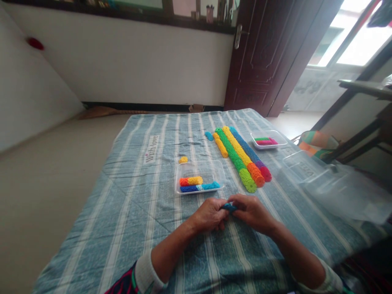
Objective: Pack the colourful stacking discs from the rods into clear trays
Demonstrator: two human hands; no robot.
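Far side: door (260, 53) right of centre, bright window (357, 45) farther right. Far left: broom (99, 112) on floor (70, 163) by wall (137, 65).

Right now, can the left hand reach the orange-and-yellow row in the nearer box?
Probably yes: the row lies just beyond the left hand, and the box seems open; but that hand holds a blue piece.

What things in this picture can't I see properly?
All in the head view:
Small blue plastic item: partly covered by the left hand and right hand.
Faint grey mark on the clear rectangular plastic piece: too blurred to read.
Dark red-striped left sleeve: cut off by the bottom edge.
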